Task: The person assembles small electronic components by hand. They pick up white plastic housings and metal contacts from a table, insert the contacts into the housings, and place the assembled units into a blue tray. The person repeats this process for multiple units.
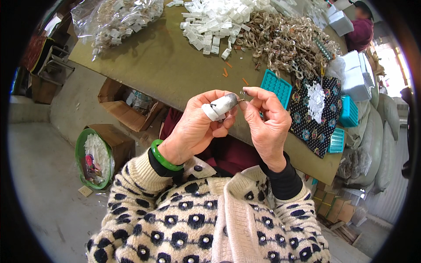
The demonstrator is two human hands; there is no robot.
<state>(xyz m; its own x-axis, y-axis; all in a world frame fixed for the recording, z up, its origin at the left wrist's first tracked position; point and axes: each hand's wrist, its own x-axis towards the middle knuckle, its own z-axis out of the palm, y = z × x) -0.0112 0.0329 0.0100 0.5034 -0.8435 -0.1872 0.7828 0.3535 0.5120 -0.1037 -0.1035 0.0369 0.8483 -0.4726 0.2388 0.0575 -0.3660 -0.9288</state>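
My left hand [190, 120] is closed in a pinch, with a white, dark-smudged finger cover [221, 106] on one digit. Facing it, my right hand [269, 127] pinches a small, thin, wiry piece [241, 99] between thumb and forefinger. The fingertips of both hands nearly meet at this piece, above the table's near edge. What lies inside the left fingers is too small and covered to make out. Right of my right hand is a turquoise tray [277, 89] with rows of small pockets. A green bangle [163, 158] circles my left wrist.
On the table [175, 65] lie white plastic pieces [215, 26], a tangled heap of clear-brown strips [289, 41], a bag of parts [116, 24] and a patterned cloth [307, 131] bearing white bits [315, 103]. A carton [118, 107] and green basket [81, 151] stand left. A person [362, 30] sits beyond.
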